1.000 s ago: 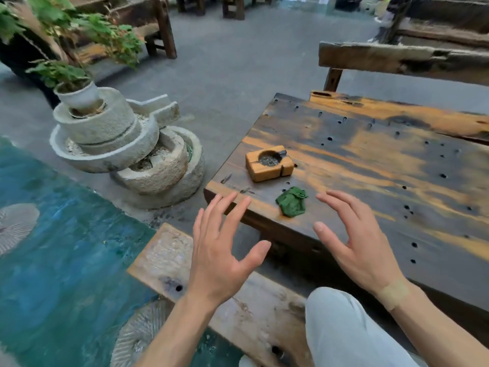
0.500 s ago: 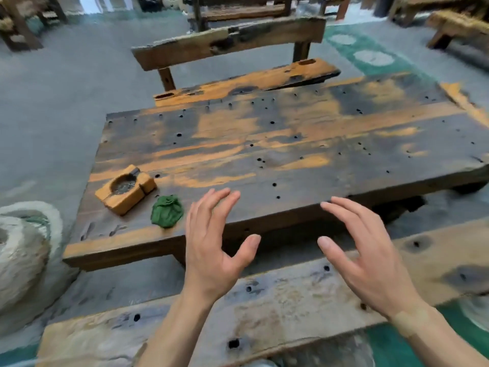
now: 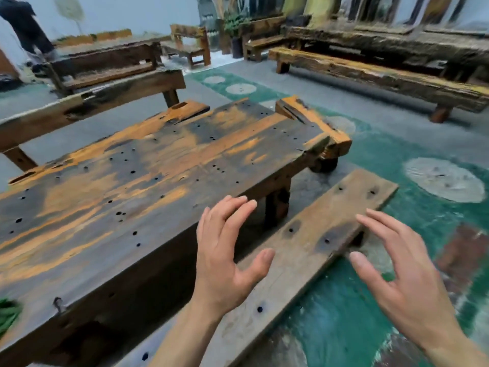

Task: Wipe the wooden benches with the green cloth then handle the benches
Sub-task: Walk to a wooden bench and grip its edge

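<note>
Centrally, a dark wooden table with orange-worn planks and many small holes served as the landmark surface. Along the table's near edge ran a low plank bench, pale and drilled with dark holes. Above this bench hovered the left hand, its fingers spread and relaxed, holding nothing, their tips over the table's near edge. To the right of the table, the right hand hung over the bench's outer edge and the green floor, its fingers likewise spread and empty. The green cloth lay bunched on the table's near left corner, cut off by the frame edge and well apart from both hands. Beyond the table's far side stood a bench with a backrest. Farther right of the table, a long rough bench crossed the floor.
</note>
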`<state>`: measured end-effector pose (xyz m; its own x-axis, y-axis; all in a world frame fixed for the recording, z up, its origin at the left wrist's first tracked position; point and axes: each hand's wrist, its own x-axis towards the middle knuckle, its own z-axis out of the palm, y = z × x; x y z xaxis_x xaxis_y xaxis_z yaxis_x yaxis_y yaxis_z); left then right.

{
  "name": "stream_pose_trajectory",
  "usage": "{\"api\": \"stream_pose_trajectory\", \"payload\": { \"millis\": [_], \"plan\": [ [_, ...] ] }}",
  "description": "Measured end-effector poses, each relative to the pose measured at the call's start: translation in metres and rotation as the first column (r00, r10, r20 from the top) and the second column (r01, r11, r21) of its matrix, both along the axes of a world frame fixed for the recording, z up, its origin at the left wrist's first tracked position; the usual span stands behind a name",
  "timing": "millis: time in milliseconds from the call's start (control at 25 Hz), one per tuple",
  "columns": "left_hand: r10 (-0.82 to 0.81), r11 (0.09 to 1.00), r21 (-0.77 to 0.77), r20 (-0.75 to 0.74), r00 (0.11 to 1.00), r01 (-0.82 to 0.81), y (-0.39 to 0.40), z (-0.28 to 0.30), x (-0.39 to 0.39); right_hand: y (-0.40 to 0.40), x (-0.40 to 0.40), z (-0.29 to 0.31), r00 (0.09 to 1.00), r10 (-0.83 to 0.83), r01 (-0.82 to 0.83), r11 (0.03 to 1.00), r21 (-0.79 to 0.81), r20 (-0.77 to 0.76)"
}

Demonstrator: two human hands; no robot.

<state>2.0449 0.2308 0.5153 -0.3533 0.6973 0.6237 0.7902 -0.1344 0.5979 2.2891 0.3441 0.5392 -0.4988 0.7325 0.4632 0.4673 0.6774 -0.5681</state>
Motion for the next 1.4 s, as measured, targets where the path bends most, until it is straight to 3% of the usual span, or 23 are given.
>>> {"api": "stream_pose_trajectory", "payload": {
  "millis": [200, 400, 560, 1160, 1400],
  "plan": [
    [-0.174, 0.984, -0.047, -0.045, 0.984, 0.172, 0.101, 0.004, 0.083, 0.050, 0.121, -0.004, 0.972, -0.233, 0.233, 0.972, -0.021, -0.033],
    [-0.315, 0.947, -0.073, -0.037, 0.948, 0.312, 0.180, 0.002, 0.136, 0.098, 0.193, -0.011, 0.907, -0.415, 0.412, 0.909, -0.060, -0.074],
    [-0.387, 0.920, -0.080, -0.021, 0.922, 0.385, 0.239, -0.003, 0.156, 0.143, 0.218, -0.015, 0.863, -0.502, 0.497, 0.864, -0.085, -0.056],
    [-0.611, 0.789, -0.060, 0.027, 0.791, 0.612, 0.587, -0.025, 0.204, 0.406, 0.261, -0.020, 0.693, -0.721, 0.718, 0.692, -0.075, -0.013],
    [-0.657, 0.751, -0.064, 0.025, 0.753, 0.657, 0.701, -0.033, 0.247, 0.496, 0.297, -0.035, 0.674, -0.738, 0.733, 0.672, -0.108, -0.017]
  ]
}}
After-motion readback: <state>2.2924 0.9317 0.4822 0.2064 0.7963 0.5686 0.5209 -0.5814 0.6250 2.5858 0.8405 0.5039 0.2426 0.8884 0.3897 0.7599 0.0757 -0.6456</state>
